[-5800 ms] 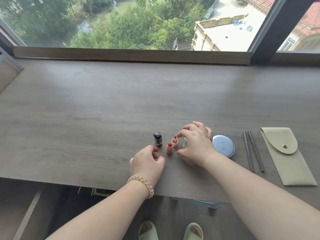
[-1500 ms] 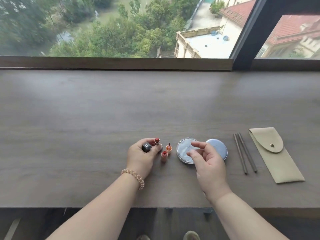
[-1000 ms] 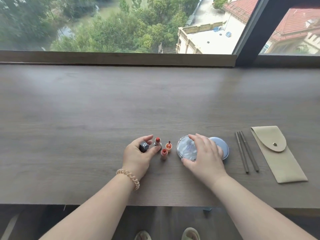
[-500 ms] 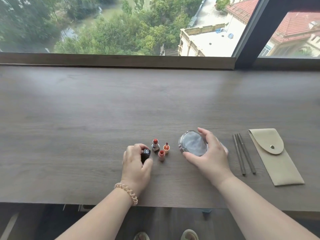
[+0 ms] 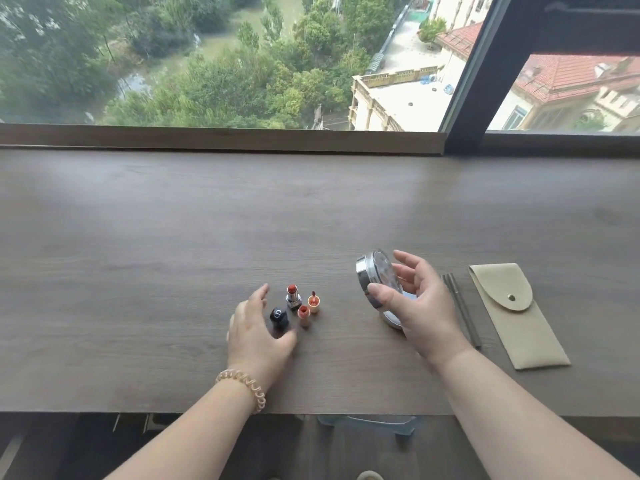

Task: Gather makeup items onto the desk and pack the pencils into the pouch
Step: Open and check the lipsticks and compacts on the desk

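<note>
My left hand [image 5: 258,332] lies on the desk with its fingers spread around a black lipstick cap [image 5: 279,318], which stands free between thumb and fingers. Just beyond stand an uncapped red lipstick [image 5: 293,296] and two small orange tubes [image 5: 303,315] [image 5: 313,303]. My right hand [image 5: 420,308] grips the silver compact lid [image 5: 374,276], tilted up on edge, thumb on its rim. The compact base [image 5: 391,319] peeks out under that hand. Two grey pencils [image 5: 465,317] lie side by side to the right, next to the beige snap pouch [image 5: 514,317], whose flap is closed.
The wooden desk [image 5: 173,271] runs up to a window sill [image 5: 221,138] at the back. Its front edge is close below my wrists. A dark window post [image 5: 481,98] rises at the back right.
My left hand has let go of the black cap and spread open around it. My right hand has tilted the compact lid further up on edge.
</note>
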